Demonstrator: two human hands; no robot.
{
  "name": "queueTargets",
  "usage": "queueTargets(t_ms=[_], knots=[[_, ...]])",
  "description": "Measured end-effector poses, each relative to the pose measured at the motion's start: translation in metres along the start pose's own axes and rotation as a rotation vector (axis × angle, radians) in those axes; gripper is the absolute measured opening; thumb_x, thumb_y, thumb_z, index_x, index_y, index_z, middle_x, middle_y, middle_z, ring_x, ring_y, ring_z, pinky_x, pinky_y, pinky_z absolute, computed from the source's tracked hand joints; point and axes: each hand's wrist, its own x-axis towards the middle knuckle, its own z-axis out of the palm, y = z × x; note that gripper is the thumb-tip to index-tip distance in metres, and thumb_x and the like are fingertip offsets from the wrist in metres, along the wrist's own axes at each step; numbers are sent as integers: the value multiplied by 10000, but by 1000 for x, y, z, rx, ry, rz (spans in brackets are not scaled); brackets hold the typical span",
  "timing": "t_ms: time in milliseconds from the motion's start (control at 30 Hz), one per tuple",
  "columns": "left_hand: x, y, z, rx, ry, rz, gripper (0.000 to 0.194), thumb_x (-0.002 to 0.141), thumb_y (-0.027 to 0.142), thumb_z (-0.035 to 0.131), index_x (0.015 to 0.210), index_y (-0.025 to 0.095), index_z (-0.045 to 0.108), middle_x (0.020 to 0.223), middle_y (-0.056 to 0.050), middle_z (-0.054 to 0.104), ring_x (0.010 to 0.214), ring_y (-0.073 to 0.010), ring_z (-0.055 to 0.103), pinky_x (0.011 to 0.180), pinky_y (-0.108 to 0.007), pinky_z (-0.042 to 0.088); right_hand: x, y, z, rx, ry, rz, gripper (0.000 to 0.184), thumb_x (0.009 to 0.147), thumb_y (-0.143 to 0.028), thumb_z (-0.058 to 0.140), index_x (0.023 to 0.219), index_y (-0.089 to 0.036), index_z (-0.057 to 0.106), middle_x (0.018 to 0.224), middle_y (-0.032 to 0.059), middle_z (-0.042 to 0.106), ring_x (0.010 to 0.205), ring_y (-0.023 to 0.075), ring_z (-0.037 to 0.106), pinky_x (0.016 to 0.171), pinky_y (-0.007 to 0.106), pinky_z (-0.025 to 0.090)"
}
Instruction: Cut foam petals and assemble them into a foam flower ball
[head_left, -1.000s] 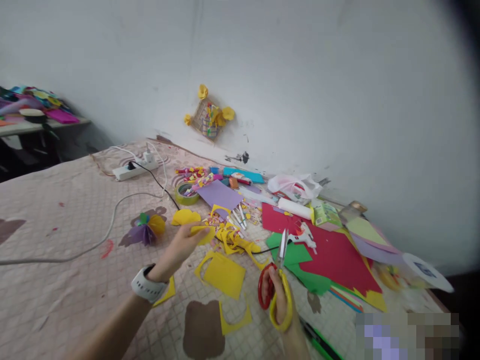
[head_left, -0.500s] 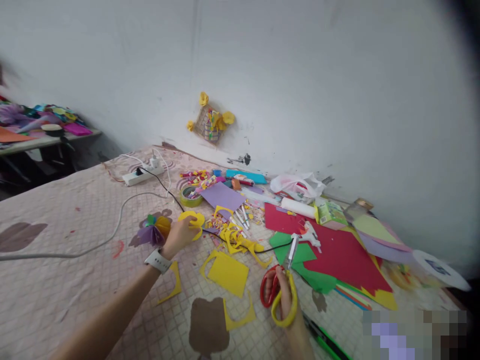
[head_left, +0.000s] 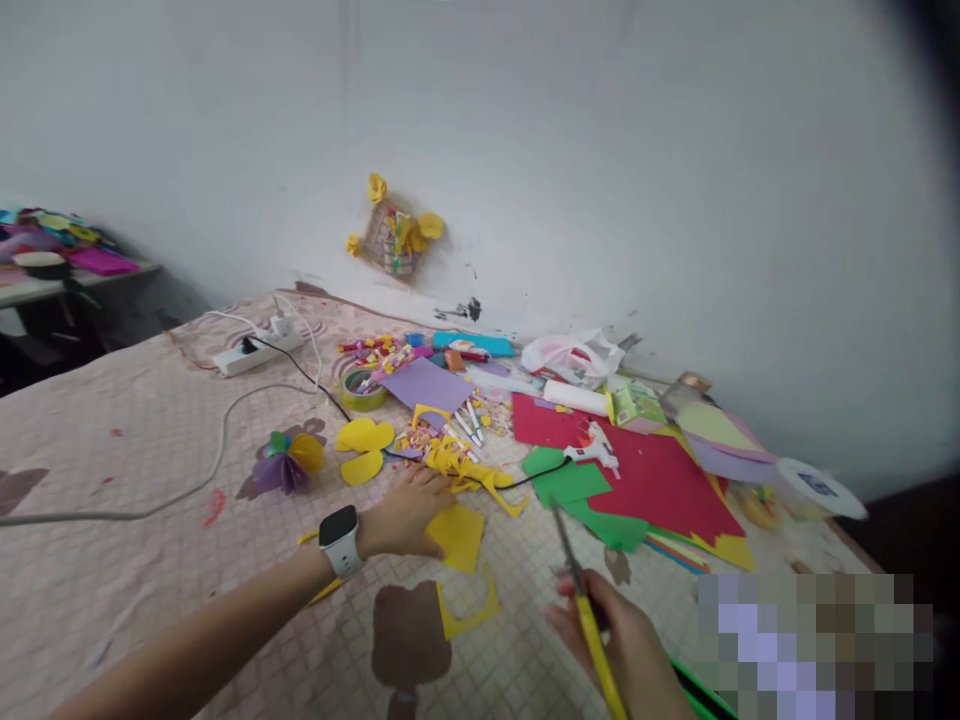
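My left hand (head_left: 405, 512), with a white watch on the wrist, lies on the yellow paper sheet (head_left: 457, 535) at the middle of the bed cover; its fingers close on the sheet's left edge. My right hand (head_left: 626, 645) grips the red and yellow scissors (head_left: 581, 595) low at the right, blades pointing up and away, blurred by motion. Two yellow petal cutouts (head_left: 363, 450) lie just beyond my left hand. A purple and yellow paper flower (head_left: 289, 460) sits to their left.
Yellow scraps (head_left: 465, 470), a white glue gun (head_left: 596, 452) on red (head_left: 660, 480) and green paper (head_left: 570, 485), a tape roll (head_left: 360, 390), purple paper (head_left: 431, 385), a power strip (head_left: 251, 350) with cables and a plastic bag (head_left: 574, 355) lie about. A wall runs behind.
My left hand let go of a yellow petal beside the other one and came back onto the yellow sheet. My right hand turned the scissors and dropped lower right.
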Motion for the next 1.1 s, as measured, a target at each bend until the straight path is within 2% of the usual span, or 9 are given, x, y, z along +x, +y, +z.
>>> queueTargets(t_ms=[167,233,300,433,567,700,900,1033,1100], knots=[[0,2,-4,-8,33,-12,385,772,270,730,1135,171,646,1172,-104,669,1136,-294,559,1054,-464,329,-31,22,4,-434,-361,-43,278,580,-151,675,848,-221,653,842,35,709,749,210,643,682,270,502],[-2,4,-1,-19,49,-19,319,798,194,680,1114,158,652,1154,-106,676,1130,-288,564,1065,-456,322,-40,28,11,-509,-506,-113,230,620,-125,642,830,-219,647,920,53,725,861,226,653,763,274,493],[-4,6,2,-35,65,-23,309,811,149,641,1120,147,651,1159,-117,676,1139,-290,561,1081,-456,309,-46,29,17,-523,-571,-150,207,651,-128,642,840,-211,651,965,66,730,921,240,650,816,291,484],[-6,7,7,-80,97,-38,281,816,126,607,1090,166,659,1132,-115,685,1111,-285,575,1045,-454,353,-42,20,26,-567,-565,-154,315,585,-142,698,894,-190,658,1012,74,713,969,266,622,860,322,467],[-3,4,4,-145,163,-122,128,836,133,554,895,163,664,956,-96,703,933,-258,623,872,-395,449,-26,10,25,-671,-533,-171,336,643,-128,647,976,-166,673,1079,87,686,1049,277,577,952,353,422],[0,-5,1,-250,232,-184,102,830,190,582,752,168,645,815,-72,692,789,-228,626,758,-338,450,-10,9,22,-718,-559,-190,392,640,-162,701,1031,-135,690,1126,112,675,1099,300,558,1028,375,378],[-3,-15,-4,-508,326,-197,198,831,241,608,650,189,669,750,-64,703,786,-233,621,874,-388,417,6,8,27,-851,-640,-233,452,640,-134,738,1088,-125,676,1171,130,665,1085,295,594,977,368,444],[-3,-15,-11,-787,432,-256,92,781,288,684,749,217,733,945,-64,740,982,-269,604,978,-410,375,19,3,30,-910,-679,-278,526,525,-149,849,1023,-77,693,1097,174,683,1029,370,610,914,467,490],[-1,-12,-14,-975,486,-332,178,754,334,717,640,199,701,851,-64,731,925,-269,616,913,-390,429,27,-6,26,-894,-699,-320,539,454,-174,903,951,-87,713,1032,164,704,975,380,628,879,482,508]])
